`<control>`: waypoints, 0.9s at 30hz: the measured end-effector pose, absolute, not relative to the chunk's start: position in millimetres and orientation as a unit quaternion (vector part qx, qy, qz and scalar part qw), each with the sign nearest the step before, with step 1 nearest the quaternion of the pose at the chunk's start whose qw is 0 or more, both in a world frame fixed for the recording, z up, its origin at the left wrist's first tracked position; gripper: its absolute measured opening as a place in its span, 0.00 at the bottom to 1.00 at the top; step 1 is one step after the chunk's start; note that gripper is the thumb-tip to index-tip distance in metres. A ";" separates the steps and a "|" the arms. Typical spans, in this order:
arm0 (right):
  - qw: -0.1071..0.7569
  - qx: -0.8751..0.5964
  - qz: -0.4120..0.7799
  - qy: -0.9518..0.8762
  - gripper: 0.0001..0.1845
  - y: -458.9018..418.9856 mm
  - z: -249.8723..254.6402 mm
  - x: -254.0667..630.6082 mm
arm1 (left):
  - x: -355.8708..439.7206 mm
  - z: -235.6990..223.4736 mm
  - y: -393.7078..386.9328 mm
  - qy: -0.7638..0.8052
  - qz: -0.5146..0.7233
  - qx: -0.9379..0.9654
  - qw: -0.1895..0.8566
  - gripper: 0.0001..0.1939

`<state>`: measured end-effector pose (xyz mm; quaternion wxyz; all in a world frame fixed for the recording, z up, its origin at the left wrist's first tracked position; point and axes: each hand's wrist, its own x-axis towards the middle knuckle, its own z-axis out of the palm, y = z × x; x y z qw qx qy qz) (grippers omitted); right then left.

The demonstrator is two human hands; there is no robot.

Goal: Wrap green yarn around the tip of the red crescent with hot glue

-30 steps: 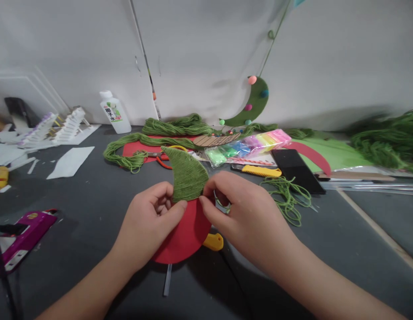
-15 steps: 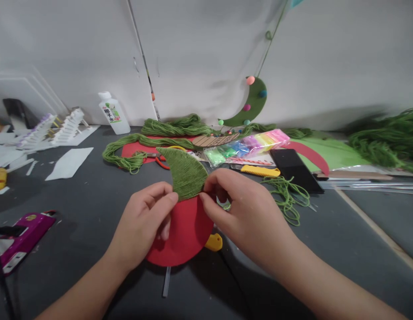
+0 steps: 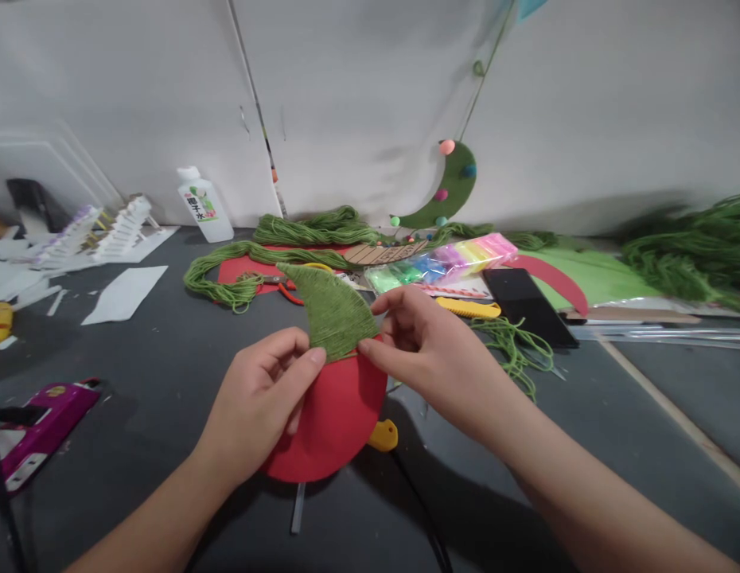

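Note:
A red card shape [image 3: 340, 422] is held up above the dark table, its pointed upper part wound closely with green yarn [image 3: 334, 314]. My left hand [image 3: 262, 402] grips its left edge, the thumb lying on the front where yarn meets bare card. On the opposite edge my right hand [image 3: 435, 350] pinches at the same border, thumb in front and index finger bent near the wound part. The fingers behind the card are partly hidden. Below it a yellow tool end [image 3: 383, 435] and a clear stick [image 3: 297, 508] poke out, with the rest covered.
Skeins of green yarn [image 3: 313, 227], scissors [image 3: 286, 286], a pack of coloured pieces [image 3: 445, 261], a yellow cutter [image 3: 469, 308] and a black phone [image 3: 528, 306] lie behind. A white bottle [image 3: 206, 204] stands by the wall. A purple device [image 3: 51, 426] is at left.
The card has turned and shifted slightly right and down. My right hand's index finger has lifted and straightened somewhat, while my left hand keeps its hold.

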<state>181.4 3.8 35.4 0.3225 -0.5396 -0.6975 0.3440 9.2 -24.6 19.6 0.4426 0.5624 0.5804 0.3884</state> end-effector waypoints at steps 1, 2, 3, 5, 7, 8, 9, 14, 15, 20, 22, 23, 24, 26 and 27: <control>0.319 -0.533 0.373 -0.689 0.09 5.9 34.9 182.2 | 9.9 19.9 -25.0 0.582 0.390 0.563 0.439 0.15; 0.312 -0.528 0.393 -0.686 0.06 7.7 34.6 182.9 | 10.5 20.0 -25.3 0.583 0.391 0.564 0.435 0.15; 0.302 -0.524 0.402 -0.687 0.04 9.1 34.5 183.5 | 10.8 19.8 -25.3 0.584 0.393 0.565 0.430 0.16; 0.284 -0.517 0.411 -0.695 0.07 10.7 34.8 184.7 | 10.1 18.5 -24.6 0.578 0.390 0.575 0.428 0.18; 0.286 -0.507 0.432 -0.689 0.08 11.2 35.3 186.1 | 7.6 16.2 -22.4 0.567 0.387 0.575 0.444 0.19; 0.292 -0.499 0.447 -0.683 0.08 11.3 35.5 186.9 | 5.6 14.9 -20.7 0.561 0.394 0.566 0.457 0.17; 0.296 -0.490 0.463 -0.677 0.08 11.3 35.7 187.8 | 3.4 13.6 -18.6 0.557 0.407 0.553 0.467 0.15; 0.311 -0.477 0.496 -0.656 0.10 11.7 37.4 191.9 | -8.6 9.5 -5.3 0.578 0.467 0.532 0.405 0.09; 0.313 -0.478 0.496 -0.654 0.10 11.7 38.1 192.2 | -10.0 8.9 -3.2 0.579 0.467 0.537 0.397 0.11; 0.318 -0.472 0.501 -0.653 0.10 10.1 40.9 191.7 | -7.5 4.9 0.0 0.558 0.442 0.518 0.474 0.15; 0.320 -0.473 0.503 -0.649 0.10 9.5 41.2 191.1 | -5.5 3.3 -0.5 0.561 0.428 0.521 0.479 0.18; 0.322 -0.474 0.504 -0.647 0.10 9.3 41.3 191.0 | -5.1 2.6 -0.7 0.562 0.428 0.526 0.473 0.20; 0.322 -0.474 0.504 -0.646 0.10 9.2 41.3 191.1 | -5.0 2.2 -0.8 0.559 0.434 0.530 0.467 0.20; 0.325 -0.472 0.503 -0.647 0.10 9.2 41.4 191.5 | -5.7 2.0 -0.6 0.539 0.467 0.527 0.462 0.11; 0.326 -0.470 0.501 -0.649 0.10 9.2 41.4 191.8 | -6.0 2.3 -0.6 0.526 0.485 0.517 0.470 0.06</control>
